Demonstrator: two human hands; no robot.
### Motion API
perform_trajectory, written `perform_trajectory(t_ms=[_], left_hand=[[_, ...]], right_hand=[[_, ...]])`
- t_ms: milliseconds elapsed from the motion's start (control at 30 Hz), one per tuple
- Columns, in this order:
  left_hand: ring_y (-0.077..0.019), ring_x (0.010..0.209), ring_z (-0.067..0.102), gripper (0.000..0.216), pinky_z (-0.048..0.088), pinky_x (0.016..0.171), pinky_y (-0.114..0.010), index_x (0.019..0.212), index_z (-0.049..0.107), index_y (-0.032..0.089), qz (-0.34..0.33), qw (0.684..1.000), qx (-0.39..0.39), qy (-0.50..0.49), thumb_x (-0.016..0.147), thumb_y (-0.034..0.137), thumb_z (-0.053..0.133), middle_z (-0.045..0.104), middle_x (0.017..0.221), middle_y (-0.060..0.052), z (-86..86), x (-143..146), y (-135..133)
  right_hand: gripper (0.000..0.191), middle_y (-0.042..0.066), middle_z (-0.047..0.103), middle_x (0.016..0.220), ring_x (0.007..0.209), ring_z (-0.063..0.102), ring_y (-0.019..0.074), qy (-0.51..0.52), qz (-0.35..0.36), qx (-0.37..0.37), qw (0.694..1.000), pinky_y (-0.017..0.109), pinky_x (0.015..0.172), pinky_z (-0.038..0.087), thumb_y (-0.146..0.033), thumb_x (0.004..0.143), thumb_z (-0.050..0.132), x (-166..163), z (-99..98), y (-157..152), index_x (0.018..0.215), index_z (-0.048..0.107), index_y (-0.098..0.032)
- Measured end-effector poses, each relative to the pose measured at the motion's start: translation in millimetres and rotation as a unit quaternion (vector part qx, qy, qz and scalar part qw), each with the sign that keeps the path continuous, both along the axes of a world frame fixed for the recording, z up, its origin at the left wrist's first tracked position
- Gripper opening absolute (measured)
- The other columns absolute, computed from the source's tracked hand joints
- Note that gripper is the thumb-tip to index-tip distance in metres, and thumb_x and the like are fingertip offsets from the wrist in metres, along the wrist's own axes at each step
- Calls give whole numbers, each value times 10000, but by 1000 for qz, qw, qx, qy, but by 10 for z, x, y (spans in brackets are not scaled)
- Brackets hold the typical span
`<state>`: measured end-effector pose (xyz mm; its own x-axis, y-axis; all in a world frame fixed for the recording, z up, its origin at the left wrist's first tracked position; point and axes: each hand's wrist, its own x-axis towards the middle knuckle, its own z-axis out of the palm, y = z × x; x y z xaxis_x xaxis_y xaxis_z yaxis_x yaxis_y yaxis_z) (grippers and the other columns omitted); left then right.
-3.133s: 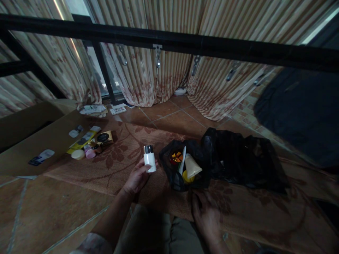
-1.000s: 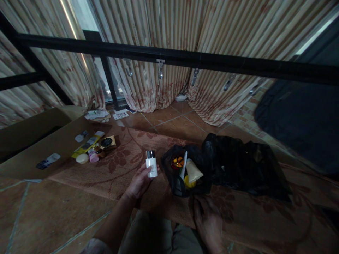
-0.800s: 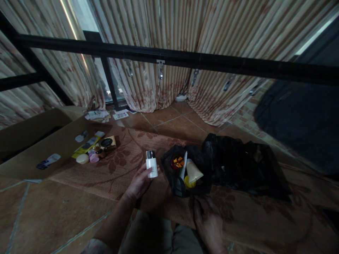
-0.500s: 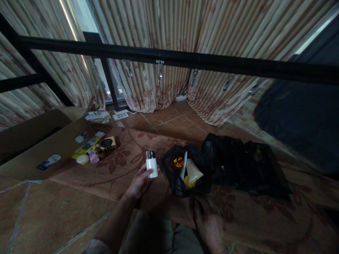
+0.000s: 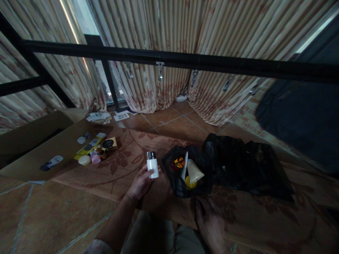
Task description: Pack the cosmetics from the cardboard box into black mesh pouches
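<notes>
My left hand (image 5: pixel 141 181) holds a small white bottle with a silver cap (image 5: pixel 152 164) upright above the patterned rug (image 5: pixel 119 169). To its right lies an open black mesh pouch (image 5: pixel 182 169) with a cream tube (image 5: pixel 194 171), a white stick, a yellow cap and a red-orange item inside. My right hand (image 5: pixel 209 220) rests low near the pouch's front edge; it is dim and blurred, so its fingers are unclear.
Flattened cardboard (image 5: pixel 39 155) at the left carries small jars, a yellow pack and sachets (image 5: pixel 92 151). A black bag (image 5: pixel 246 165) lies right of the pouch. A black metal rail (image 5: pixel 169 60) crosses overhead before striped curtains. Dark fabric (image 5: pixel 299 120) hangs at the right.
The view has shifted slightly. My left hand keeps the white bottle in the same pose. My right hand has stirred a little near the pouch.
</notes>
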<state>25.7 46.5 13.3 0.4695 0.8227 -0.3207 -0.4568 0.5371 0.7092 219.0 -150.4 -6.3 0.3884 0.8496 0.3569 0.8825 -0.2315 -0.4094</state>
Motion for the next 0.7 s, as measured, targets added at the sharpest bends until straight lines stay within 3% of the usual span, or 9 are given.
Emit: perform_trajectory(t_ms=[433,700], left_hand=[[-179,931,640,338,435,924,-304,1032,641,137,-5,1000,2,-5,702,187,692,686,1012,-96,-6,-5,3],[-190,922,649,339,468,917,-328,1087,596,124,28,999,-32,-13,773,243,642,680,1020,-111,-34,23,1]], right_hand=[[279,63,645,976,859,595,173,0,-1,-4,1000,314,813,452,-340,903,397,21,-36,-4,975,638,-220],[280,62,645,995,874,596,173,-2,1,-13,1000,318,827,452,-319,905,386,14,-43,-11,992,633,-220]])
